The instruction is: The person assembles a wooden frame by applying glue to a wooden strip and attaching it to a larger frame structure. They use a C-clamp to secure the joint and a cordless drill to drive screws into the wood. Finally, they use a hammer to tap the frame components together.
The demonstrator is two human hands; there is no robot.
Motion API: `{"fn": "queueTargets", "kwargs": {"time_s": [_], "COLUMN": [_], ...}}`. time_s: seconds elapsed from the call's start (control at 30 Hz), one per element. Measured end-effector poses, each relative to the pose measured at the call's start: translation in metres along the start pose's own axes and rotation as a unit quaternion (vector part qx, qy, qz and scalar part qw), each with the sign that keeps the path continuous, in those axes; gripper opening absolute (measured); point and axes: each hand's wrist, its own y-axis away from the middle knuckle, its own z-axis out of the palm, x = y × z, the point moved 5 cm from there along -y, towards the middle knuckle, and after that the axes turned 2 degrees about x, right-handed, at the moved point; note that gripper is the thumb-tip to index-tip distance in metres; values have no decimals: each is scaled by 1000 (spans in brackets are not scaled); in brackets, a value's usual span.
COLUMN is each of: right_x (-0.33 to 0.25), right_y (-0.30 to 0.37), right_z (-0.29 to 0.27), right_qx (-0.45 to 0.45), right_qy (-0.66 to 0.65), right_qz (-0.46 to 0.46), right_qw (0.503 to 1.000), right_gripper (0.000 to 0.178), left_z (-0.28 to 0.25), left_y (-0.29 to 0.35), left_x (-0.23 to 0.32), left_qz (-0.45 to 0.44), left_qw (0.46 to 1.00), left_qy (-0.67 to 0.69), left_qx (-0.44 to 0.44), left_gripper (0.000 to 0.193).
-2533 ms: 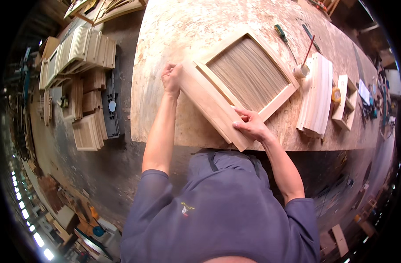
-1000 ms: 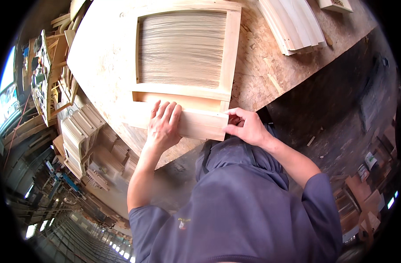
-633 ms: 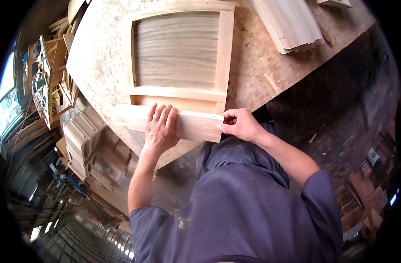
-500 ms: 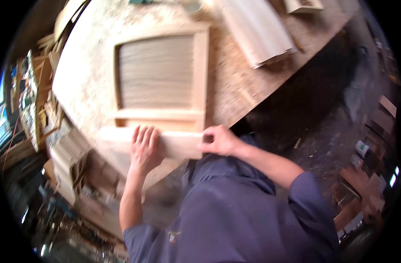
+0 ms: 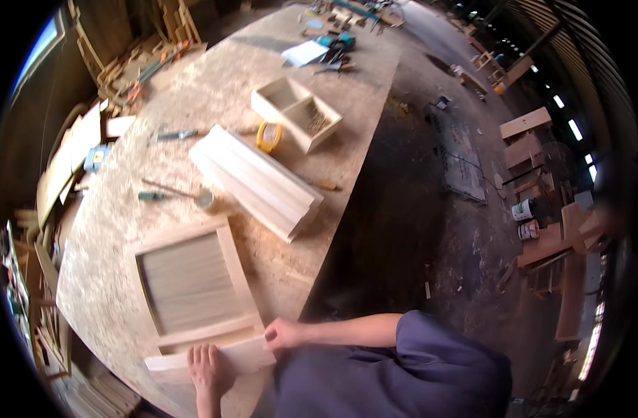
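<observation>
A pale wooden rail lies along the near end of a wooden frame on the workbench. The frame surrounds a darker grained panel, with a narrow gap between a crosspiece and the rail. My left hand grips the rail near its middle, fingers curled over its top. At the rail's right end, my right hand is closed on the corner, its fingertips partly hidden.
Beyond the frame are stacked pale boards, a small jar, a green-handled tool, a yellow tape measure and a two-compartment wooden box. A teal power tool sits farther back. The bench edge runs along the right.
The view has swung up and to the right, showing more of the bench and workshop floor. Both hands remain on the rail beside the frame.
</observation>
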Motion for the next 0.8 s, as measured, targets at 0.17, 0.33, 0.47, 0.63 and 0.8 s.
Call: {"fn": "queueTargets", "kwargs": {"time_s": [0.17, 0.33, 0.47, 0.63, 0.8], "right_x": [5, 2, 1, 11, 16], "right_y": [-3, -1, 0, -6, -10], "right_z": [1, 4, 3, 7, 5], "right_qx": [40, -23, -21, -34, -8], "right_qy": [37, 4, -1, -44, -37], "right_qz": [14, 32, 33, 57, 34], "right_qw": [998, 999, 999, 997, 999], "right_gripper": [19, 22, 19, 15, 15], "left_z": [1, 2, 8, 12, 9], "left_y": [5, 10, 13, 16, 16], "left_x": [-2, -2, -7, -11, -9], "left_qz": [20, 20, 20, 39, 34], "left_qw": [1000, 1000, 1000, 998, 999], "left_qy": [10, -11, -14, -35, -34], "left_qx": [13, -4, -9, 19, 18], "left_gripper": [71, 77, 77, 76, 78]}}
